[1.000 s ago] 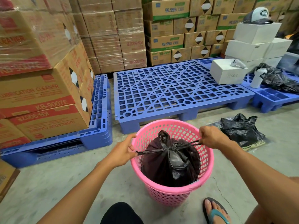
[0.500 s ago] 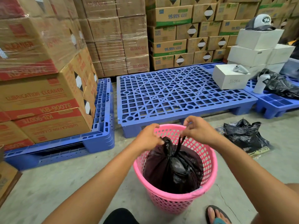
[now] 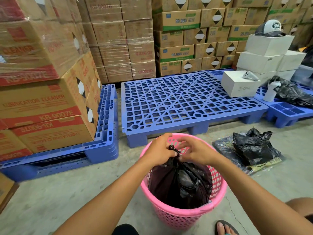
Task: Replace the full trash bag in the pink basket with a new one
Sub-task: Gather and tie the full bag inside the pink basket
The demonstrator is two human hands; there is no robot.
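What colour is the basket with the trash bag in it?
Pink, with small holes all over its sides. The basket shows best in the head view.

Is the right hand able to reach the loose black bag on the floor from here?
Probably yes. The loose black bag lies on open floor to the right of the pink basket, nothing between. But the right hand is busy at the full bag's knot.

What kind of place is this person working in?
Most likely a warehouse or stockroom: shrink-wrapped cartons marked "Lubrication Cleaner" are stacked high, blue plastic pallets sit on the bare concrete floor, and more cartons line the back.
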